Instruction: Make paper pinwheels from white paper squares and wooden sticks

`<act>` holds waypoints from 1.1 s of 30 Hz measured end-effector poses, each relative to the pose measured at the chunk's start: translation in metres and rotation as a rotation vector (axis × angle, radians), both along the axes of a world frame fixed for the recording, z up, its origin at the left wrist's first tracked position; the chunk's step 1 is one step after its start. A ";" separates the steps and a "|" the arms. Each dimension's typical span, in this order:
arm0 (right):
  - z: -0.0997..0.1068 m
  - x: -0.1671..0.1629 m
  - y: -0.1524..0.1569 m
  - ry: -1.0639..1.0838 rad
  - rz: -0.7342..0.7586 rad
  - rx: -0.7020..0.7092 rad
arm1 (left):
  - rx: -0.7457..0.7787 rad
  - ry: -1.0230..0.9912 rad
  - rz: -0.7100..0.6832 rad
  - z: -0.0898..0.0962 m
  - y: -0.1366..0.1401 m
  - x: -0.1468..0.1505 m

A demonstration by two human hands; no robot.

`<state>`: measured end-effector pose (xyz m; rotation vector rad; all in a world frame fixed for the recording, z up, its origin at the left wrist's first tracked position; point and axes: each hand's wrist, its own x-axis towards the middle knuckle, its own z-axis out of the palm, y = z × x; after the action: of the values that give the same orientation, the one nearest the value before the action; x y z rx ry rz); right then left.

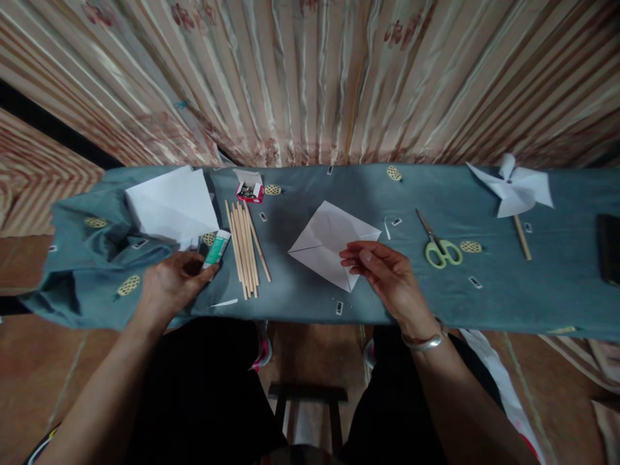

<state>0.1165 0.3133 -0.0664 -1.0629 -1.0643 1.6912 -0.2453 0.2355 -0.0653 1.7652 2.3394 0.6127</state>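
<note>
My left hand (177,279) is closed around the lower end of a green and white glue stick (216,249), beside the wooden sticks. A square white sheet of paper (324,236) with crease lines lies cornerwise on the cloth in front of me. Over its right corner is my right hand (380,268), its fingers loosely stretched out and nothing visible in them. Whether those fingertips touch the sheet I cannot tell.
Several wooden sticks (245,248) lie behind a small red and white box (250,186) of metal pieces. White sheets (174,203) are at left. Green-handled scissors (440,248) and a paper pinwheel (514,187) on a stick lie at right. A pleated curtain (310,84) hangs behind the table.
</note>
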 end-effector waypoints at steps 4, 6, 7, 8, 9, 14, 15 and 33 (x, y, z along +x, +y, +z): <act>-0.007 0.016 0.006 -0.376 -0.166 0.242 | 0.105 0.123 -0.064 0.017 -0.006 0.023; -0.012 0.022 0.007 -0.606 -0.171 0.406 | 0.191 0.125 -0.243 0.022 -0.006 0.053; -0.014 0.024 0.006 -0.692 -0.143 0.490 | 0.239 0.103 -0.395 0.022 -0.003 0.071; -0.016 0.026 0.006 -0.755 -0.101 0.569 | 0.240 0.097 -0.572 0.020 0.001 0.089; -0.018 0.026 0.006 -0.799 -0.049 0.641 | 0.240 0.095 -0.698 0.016 0.008 0.106; -0.024 0.026 0.004 -0.931 0.171 0.844 | 0.239 0.115 -0.922 -0.018 0.043 0.158; -0.024 0.026 0.004 -0.948 0.196 0.860 | 0.235 0.112 -0.926 -0.023 0.047 0.160; -0.018 0.028 0.012 -0.957 0.268 0.789 | 0.277 -0.007 -0.932 -0.028 0.055 0.159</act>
<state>0.1448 0.3257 -0.0847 -1.1997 -2.3057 0.6927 -0.0861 0.2907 -0.0937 2.6246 1.1906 0.7572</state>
